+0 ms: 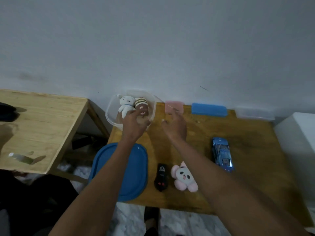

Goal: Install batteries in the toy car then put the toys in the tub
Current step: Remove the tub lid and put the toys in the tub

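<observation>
left hand [134, 124] over tub [110, 106], grip unclear | right hand [175, 125] loose, empty | risk: tub overhangs table [238, 133] edge; push tips it

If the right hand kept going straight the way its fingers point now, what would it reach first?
Most likely the pink block at the table's far edge: the right hand hovers open, fingers aimed up and slightly left toward it. Only bare table seems to lie between, though the hand's height is unclear.

Two plush toys [134, 106] in tub [110, 114]
</observation>
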Available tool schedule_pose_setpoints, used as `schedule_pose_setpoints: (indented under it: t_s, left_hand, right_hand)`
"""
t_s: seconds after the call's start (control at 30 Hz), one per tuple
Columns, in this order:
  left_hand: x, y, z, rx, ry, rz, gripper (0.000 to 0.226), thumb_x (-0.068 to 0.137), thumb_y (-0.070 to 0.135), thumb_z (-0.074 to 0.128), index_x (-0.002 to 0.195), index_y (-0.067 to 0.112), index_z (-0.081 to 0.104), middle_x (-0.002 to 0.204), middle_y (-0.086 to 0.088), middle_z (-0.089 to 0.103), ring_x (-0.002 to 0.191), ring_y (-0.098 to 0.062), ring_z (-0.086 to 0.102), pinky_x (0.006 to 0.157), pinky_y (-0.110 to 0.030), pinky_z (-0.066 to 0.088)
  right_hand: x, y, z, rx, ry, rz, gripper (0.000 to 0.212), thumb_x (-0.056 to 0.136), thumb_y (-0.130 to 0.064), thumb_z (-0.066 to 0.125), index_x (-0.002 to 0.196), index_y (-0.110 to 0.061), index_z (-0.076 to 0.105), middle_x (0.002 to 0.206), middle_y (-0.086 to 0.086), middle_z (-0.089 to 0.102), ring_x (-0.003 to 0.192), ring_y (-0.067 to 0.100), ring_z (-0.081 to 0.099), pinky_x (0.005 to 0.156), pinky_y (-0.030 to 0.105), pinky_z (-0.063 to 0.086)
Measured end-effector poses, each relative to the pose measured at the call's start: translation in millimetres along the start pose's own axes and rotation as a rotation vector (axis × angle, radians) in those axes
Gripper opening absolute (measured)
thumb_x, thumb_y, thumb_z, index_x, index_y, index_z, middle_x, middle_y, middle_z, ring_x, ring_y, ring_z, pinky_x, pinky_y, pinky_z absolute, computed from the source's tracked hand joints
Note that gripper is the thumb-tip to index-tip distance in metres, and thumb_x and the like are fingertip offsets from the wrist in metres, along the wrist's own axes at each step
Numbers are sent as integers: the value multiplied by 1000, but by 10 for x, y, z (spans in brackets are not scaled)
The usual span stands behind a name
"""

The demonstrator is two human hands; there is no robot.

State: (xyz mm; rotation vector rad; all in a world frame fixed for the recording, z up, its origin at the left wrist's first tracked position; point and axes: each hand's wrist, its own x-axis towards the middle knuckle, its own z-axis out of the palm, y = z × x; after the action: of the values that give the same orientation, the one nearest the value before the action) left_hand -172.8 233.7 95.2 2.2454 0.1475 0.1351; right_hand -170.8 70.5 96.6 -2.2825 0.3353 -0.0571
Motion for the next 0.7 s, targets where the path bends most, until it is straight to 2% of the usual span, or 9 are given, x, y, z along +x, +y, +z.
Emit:
schedule_pose_setpoints:
  t_s: [0.13,0.3,0.37,0.47,0.57,0.7]
  left_hand:
    - [-635,127,257,-39,-155,-77,46,81,36,82,124,25,69,124,-9,64,114,-23,60,92,-40,53]
    - [-1205,63,581,-5,-383,-257,56,85,41,78,137,26,61,121,-5,62,117,-21,56,94,-40,50]
    - [-1377,-49,698,107,-386,-278,63,81,46,80,138,26,59,123,-9,64,120,-26,56,97,-40,50]
    - [-1535,-130,811,220,-349,-273,68,77,45,83,139,31,58,130,-15,55,123,-32,51,99,-40,47]
    - [-1593,-137,861,267,-382,-257,74,75,41,86,142,30,56,136,-15,46,126,-33,49,106,-42,44]
    - [-1619,-131,882,314,-416,-226,75,74,36,87,142,31,55,136,-14,44,125,-33,50,104,-39,43]
  right_hand:
    - [-368,544,-301,-13,-77,75,38,88,-32,68,125,-34,59,126,0,61,115,21,59,83,30,49]
    - [-740,1056,-456,-69,-256,167,46,76,-43,66,121,-41,62,129,2,62,117,23,59,92,41,54]
    - [-852,1205,-486,-105,-293,191,53,70,-50,64,122,-41,64,130,2,61,118,24,58,93,40,53]
    - [-967,1371,-518,-150,-366,211,67,66,-59,66,131,-41,62,139,2,56,120,24,57,88,30,49]
    - [-1031,1451,-507,-156,-403,246,81,58,-62,72,136,-42,57,141,2,54,123,25,55,92,34,51]
    - [-1021,1475,-461,-116,-417,260,72,63,-51,80,132,-39,61,136,-1,59,116,22,59,89,31,51]
